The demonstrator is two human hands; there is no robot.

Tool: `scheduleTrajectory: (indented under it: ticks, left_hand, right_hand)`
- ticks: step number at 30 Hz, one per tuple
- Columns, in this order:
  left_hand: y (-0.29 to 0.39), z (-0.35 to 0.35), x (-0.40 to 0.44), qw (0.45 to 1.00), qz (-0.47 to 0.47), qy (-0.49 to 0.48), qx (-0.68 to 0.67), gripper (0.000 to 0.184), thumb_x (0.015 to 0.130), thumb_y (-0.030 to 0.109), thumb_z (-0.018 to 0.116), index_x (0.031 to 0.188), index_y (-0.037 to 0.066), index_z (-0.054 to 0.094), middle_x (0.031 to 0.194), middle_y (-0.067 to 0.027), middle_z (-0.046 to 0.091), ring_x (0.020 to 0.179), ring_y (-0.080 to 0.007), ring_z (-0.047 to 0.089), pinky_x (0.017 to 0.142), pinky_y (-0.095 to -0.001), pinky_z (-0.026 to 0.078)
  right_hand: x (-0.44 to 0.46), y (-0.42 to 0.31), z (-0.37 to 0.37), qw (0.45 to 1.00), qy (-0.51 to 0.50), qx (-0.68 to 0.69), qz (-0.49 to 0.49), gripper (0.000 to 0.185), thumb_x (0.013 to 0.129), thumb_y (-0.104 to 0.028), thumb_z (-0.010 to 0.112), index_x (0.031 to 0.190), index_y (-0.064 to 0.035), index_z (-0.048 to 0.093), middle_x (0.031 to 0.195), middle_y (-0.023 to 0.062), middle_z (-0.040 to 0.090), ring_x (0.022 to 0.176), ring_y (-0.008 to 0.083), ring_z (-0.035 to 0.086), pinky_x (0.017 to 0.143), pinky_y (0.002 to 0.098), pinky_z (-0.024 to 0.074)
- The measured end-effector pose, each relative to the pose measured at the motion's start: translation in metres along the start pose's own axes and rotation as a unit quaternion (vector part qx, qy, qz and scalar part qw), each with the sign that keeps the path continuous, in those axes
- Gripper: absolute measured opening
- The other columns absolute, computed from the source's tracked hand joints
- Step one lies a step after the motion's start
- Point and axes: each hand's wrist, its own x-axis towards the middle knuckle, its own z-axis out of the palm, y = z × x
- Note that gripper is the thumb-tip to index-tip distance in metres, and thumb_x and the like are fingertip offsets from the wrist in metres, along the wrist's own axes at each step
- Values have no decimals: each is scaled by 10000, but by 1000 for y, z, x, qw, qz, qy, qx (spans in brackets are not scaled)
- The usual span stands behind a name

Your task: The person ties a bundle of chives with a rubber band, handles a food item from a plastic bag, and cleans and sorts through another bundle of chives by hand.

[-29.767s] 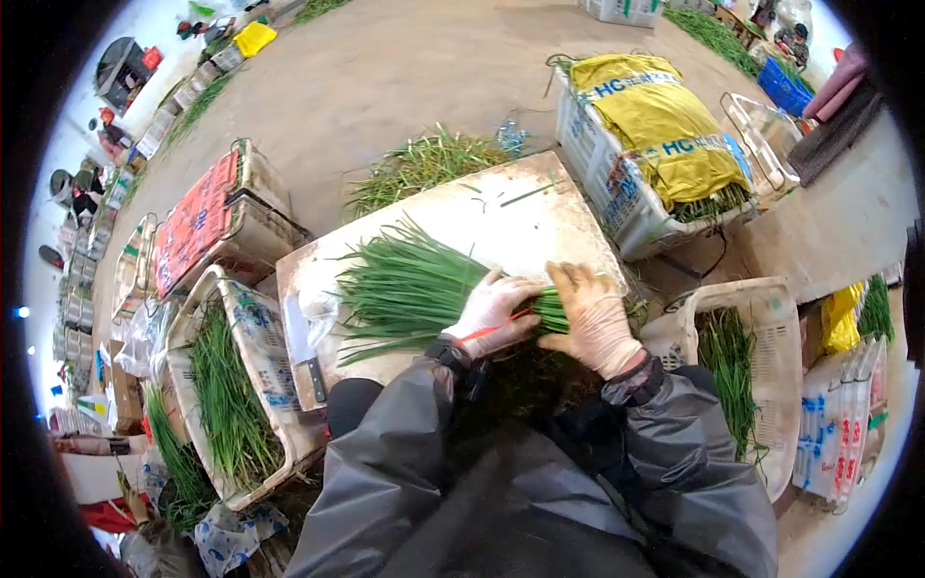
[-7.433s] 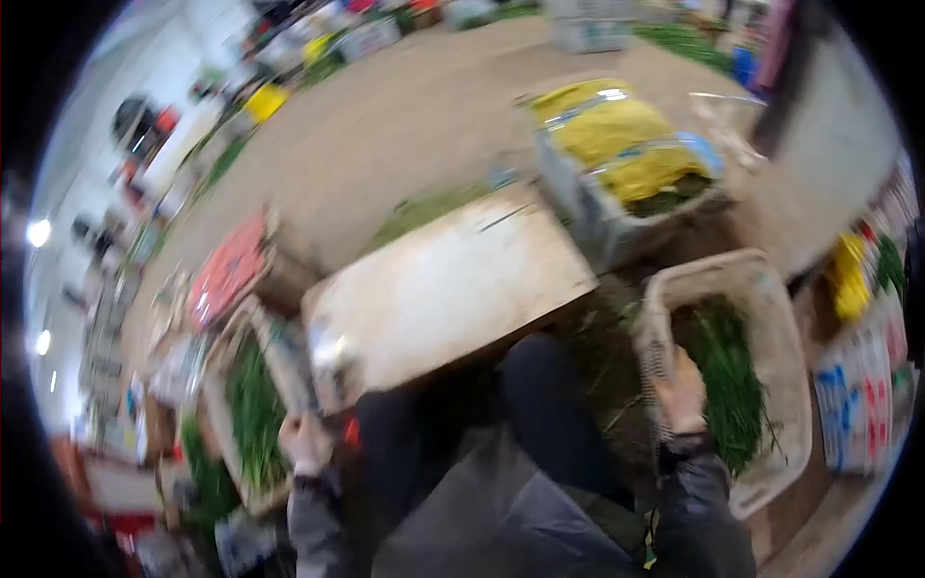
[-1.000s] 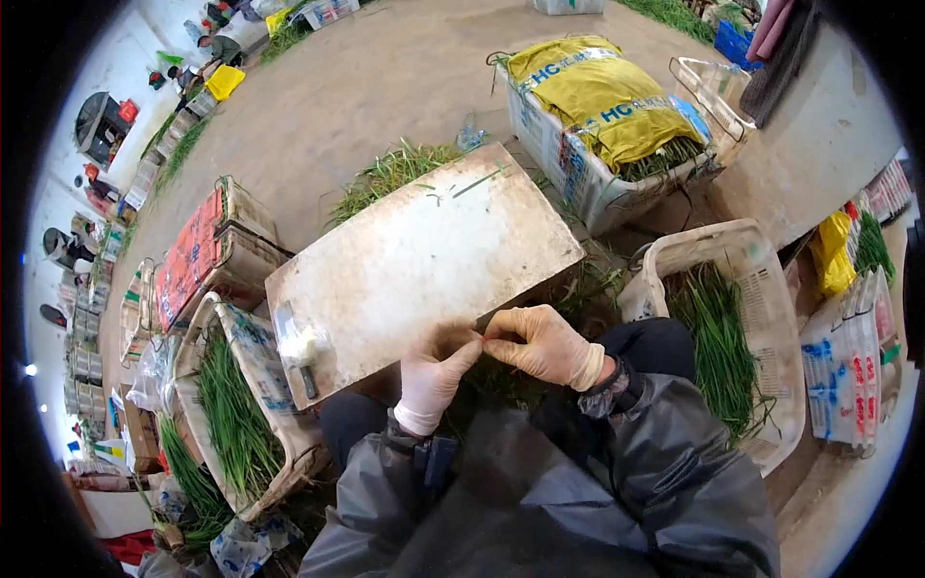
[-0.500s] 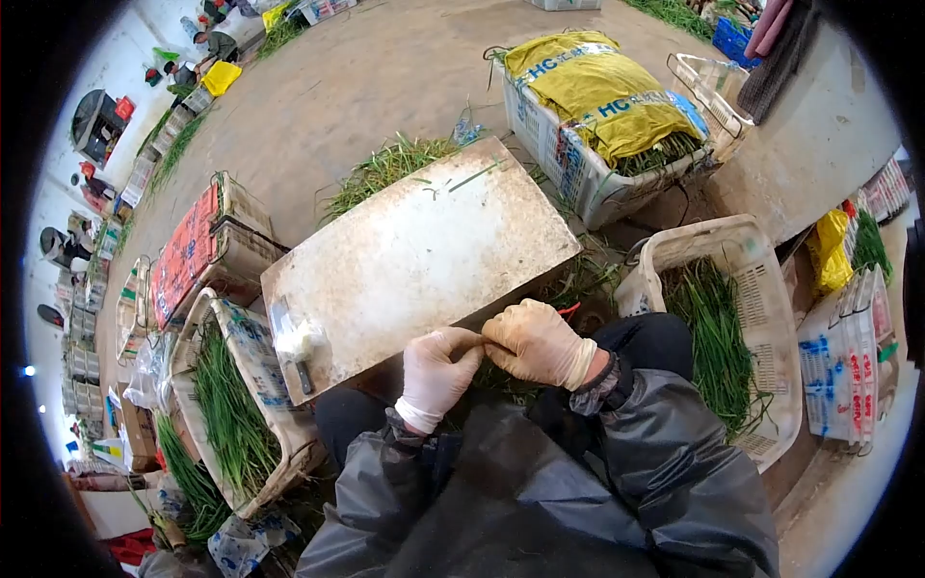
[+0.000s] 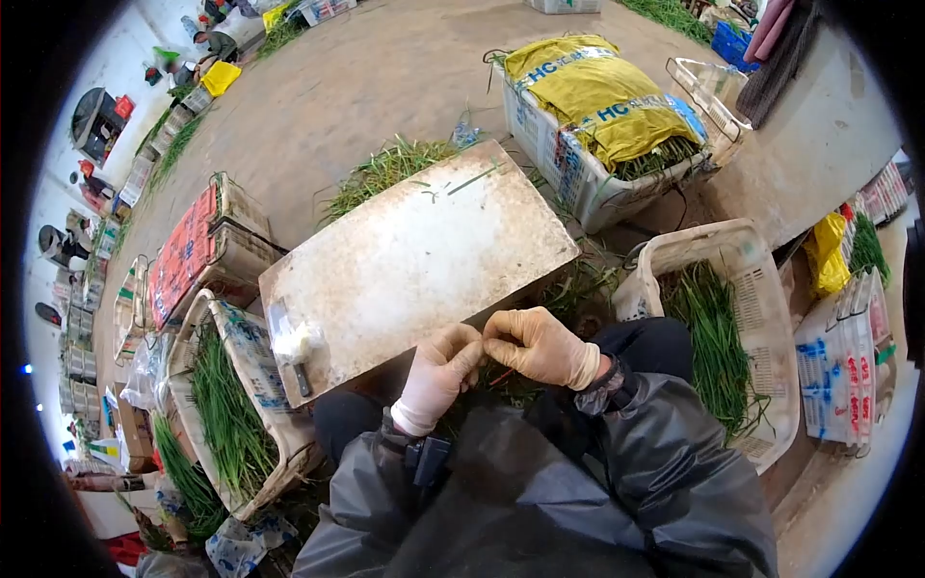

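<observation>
My left hand (image 5: 438, 378), in a pale glove, is closed in a pinch just off the near edge of the white board (image 5: 414, 250). Close against it, my gloved right hand (image 5: 540, 349) pinches too, fingertips almost meeting those of the left. Whatever lies between the fingers is too small to make out. A knife with a dark handle (image 5: 303, 380) lies at the board's left end, beside a crumpled whitish bit (image 5: 301, 342). Some green scraps (image 5: 472, 180) rest on the far end.
Crates of long green stalks stand on both sides: a left crate (image 5: 279, 462) and a right crate (image 5: 782, 385). Beyond the board is a crate covered by a yellow sack (image 5: 607, 91). Loose stalks (image 5: 390, 173) lie on the floor behind the board. Another person (image 5: 220, 43) sits far left.
My left hand has turned and shifted slightly up, fingertips still near the right hand's. The right hand has lowered a little, its fingers bent differently. A red strip beside it no longer shows there.
</observation>
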Motion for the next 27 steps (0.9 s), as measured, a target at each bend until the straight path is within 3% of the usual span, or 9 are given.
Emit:
scheduleTrajectory:
  ticks: [4,5,9,12,14,16,21,25,27]
  left_hand:
    - [4,-12,3,957,85,-90,261,132,988,148,658,921,41,621,775,-28,635,648,-139,580,613,-272,482]
    - [7,-12,2,910,184,-98,359,100,954,120,662,964,26,627,779,-114,644,701,-239,637,669,-351,523]
    - [-4,-15,-1,789,155,-120,582,140,909,82,669,1035,20,665,883,-196,689,817,-301,693,742,-389,546]
    - [-9,-13,3,909,165,19,383,185,891,89,693,1069,39,696,936,-183,715,853,-324,707,773,-384,556]
    - [-5,-17,1,993,50,-7,105,231,963,85,685,1176,-3,682,986,-66,735,882,-157,681,798,-291,546]
    - [5,-16,-3,1000,-11,-16,-6,217,972,95,689,1158,-16,678,968,-49,725,846,-127,670,758,-267,539]
    - [-9,-13,0,998,11,30,-47,155,967,93,698,1091,1,696,888,-52,717,774,-117,652,709,-259,521]
    - [-11,-12,1,998,31,27,-45,111,967,87,689,1041,5,707,880,-33,712,753,-119,643,704,-259,517]
    - [-19,-13,3,989,99,70,89,64,906,57,701,944,6,709,831,-57,715,735,-144,665,675,-280,520]
  right_hand:
    - [-3,-2,-7,989,-62,-129,-38,173,876,-206,679,912,-37,674,786,181,676,721,350,675,639,419,523]
    - [-3,1,-4,980,-74,-178,-53,179,861,-224,673,895,-48,674,787,181,676,736,374,673,638,441,523]
    - [-5,14,9,956,-95,-264,-80,172,807,-218,693,836,-55,650,760,177,645,753,405,651,636,465,510]
    - [1,15,6,972,-6,-216,-90,180,889,-208,702,883,-31,667,773,182,661,727,398,651,634,439,516]
    - [4,7,0,993,-4,-116,-21,204,934,-244,695,930,-40,681,791,178,679,723,387,664,638,420,525]
    - [5,9,5,999,10,-27,20,205,948,-211,713,965,-10,681,780,184,672,673,286,649,641,364,513]
    - [4,4,14,995,24,80,46,199,943,-186,713,966,8,675,776,186,673,670,204,634,651,339,510]
    - [5,4,9,1000,7,-9,25,185,916,-183,720,976,-13,680,774,173,671,655,250,631,644,344,512]
    - [7,0,9,998,-5,-65,18,180,898,-191,716,970,-29,683,780,171,675,667,299,651,646,371,523]
